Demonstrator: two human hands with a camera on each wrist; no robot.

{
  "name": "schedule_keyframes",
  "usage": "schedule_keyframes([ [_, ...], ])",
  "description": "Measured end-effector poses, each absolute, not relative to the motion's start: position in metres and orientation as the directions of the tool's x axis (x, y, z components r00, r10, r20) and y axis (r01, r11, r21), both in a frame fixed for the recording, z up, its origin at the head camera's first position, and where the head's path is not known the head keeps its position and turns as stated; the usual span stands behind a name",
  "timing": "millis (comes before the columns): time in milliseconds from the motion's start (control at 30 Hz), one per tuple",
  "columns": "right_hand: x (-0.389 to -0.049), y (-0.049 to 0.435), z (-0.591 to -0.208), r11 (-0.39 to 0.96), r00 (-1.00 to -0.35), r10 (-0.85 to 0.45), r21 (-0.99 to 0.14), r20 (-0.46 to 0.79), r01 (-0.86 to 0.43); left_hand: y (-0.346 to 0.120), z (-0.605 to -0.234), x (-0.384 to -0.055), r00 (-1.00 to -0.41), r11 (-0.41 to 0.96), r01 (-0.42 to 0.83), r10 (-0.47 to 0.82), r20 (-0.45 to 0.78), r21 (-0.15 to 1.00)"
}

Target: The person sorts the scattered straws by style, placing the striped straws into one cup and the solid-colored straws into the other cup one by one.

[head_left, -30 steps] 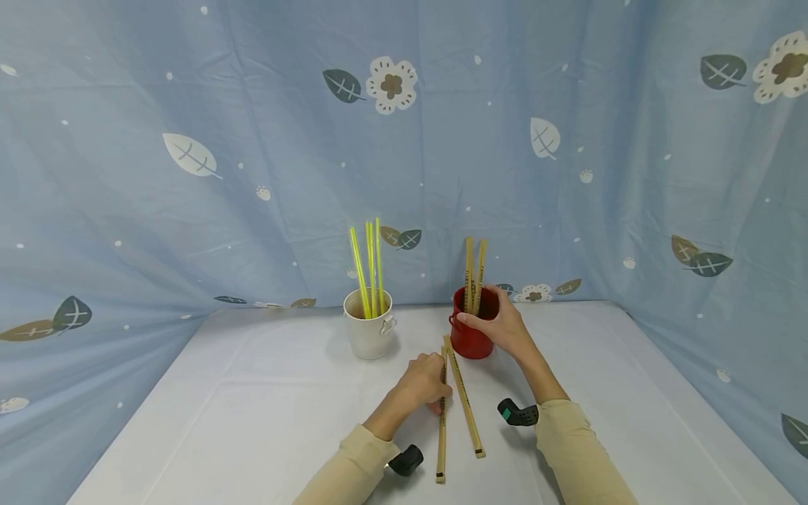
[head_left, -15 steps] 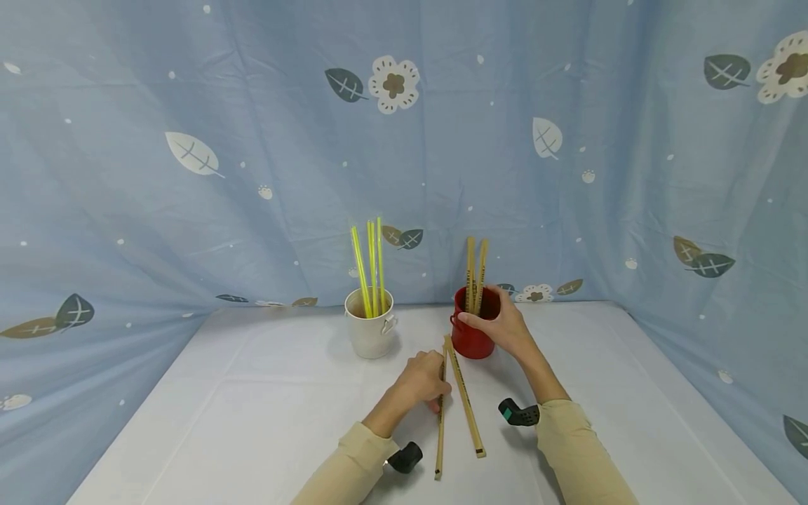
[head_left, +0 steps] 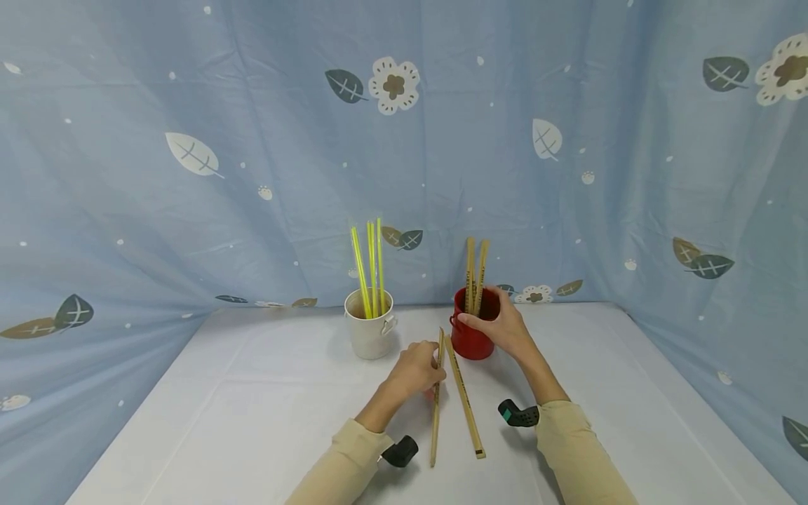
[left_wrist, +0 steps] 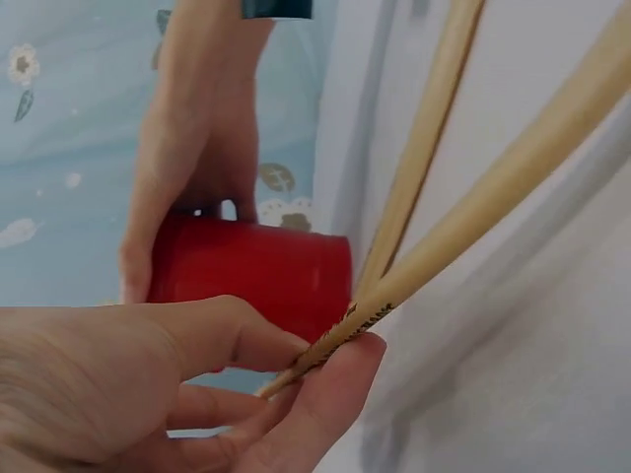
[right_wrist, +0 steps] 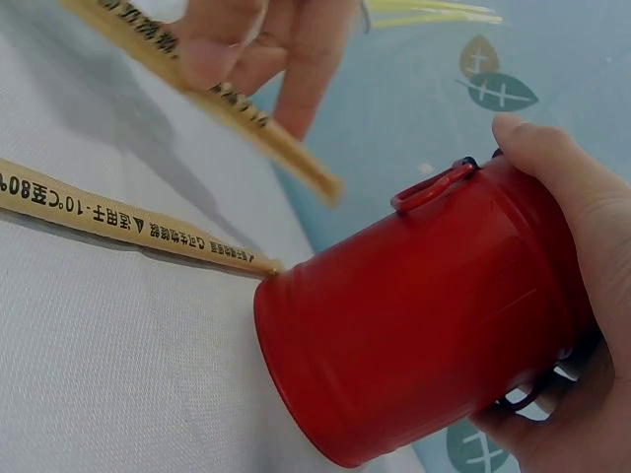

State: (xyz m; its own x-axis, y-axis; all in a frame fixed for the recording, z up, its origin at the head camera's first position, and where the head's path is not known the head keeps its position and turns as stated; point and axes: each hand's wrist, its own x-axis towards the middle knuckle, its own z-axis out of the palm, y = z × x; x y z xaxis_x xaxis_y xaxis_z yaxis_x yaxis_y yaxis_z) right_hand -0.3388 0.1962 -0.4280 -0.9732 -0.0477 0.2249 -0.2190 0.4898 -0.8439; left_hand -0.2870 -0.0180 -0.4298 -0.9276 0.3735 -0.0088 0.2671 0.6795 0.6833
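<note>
My left hand (head_left: 413, 370) pinches a straw in a brown paper wrapper (head_left: 435, 428) between thumb and fingers. In the right wrist view this printed wrapper is raised over the white cloth, its shadow below. A second paper-wrapped straw (head_left: 466, 400) lies on the cloth, its far end close to the base of a small red bucket (head_left: 472, 344). Round that bucket's rim curls my right hand (head_left: 505, 328), the thumb on the near left side. Several similar wrapped straws (head_left: 469, 273) stand upright inside the red bucket; their lower ends are hidden.
To the left stands a small white bucket (head_left: 369, 340) with several yellow-green sticks (head_left: 371, 259) in it. A white cloth (head_left: 265, 407) covers the table. Behind it hangs a blue curtain (head_left: 284, 105) with leaves and flowers. Each wrist carries a black camera (head_left: 519, 414).
My left hand has lifted the pinched wrapped straw off the cloth and moved slightly away from me and to the left. The right hand keeps its grip on the red bucket, unmoved.
</note>
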Motion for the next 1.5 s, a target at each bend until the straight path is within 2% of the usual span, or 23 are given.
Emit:
schedule_keyframes([
  [667, -0.339, 0.196, -0.428, 0.471, -0.971, -0.051, -0.852, 0.235, -0.231, -0.018, -0.415, -0.302, -0.925, 0.425, 0.33, 0.325, 0.198, 0.843],
  [867, -0.34, 0.197, -0.43, 0.483, -0.972, -0.051, -0.846, 0.23, -0.226, -0.015, -0.405, -0.309, -0.908, 0.357, 0.394, 0.292, 0.299, 0.847],
  [1233, -0.34, 0.195, -0.431, 0.472, -0.975, -0.052, -0.855, 0.216, -0.215, -0.015, -0.377, -0.321, -0.882, 0.242, 0.463, 0.224, 0.415, 0.853],
  [1500, -0.34, 0.196, -0.429, 0.471, -0.975, -0.049, -0.855, 0.218, -0.214, -0.015, -0.349, -0.326, -0.834, 0.199, 0.552, 0.14, 0.534, 0.809],
])
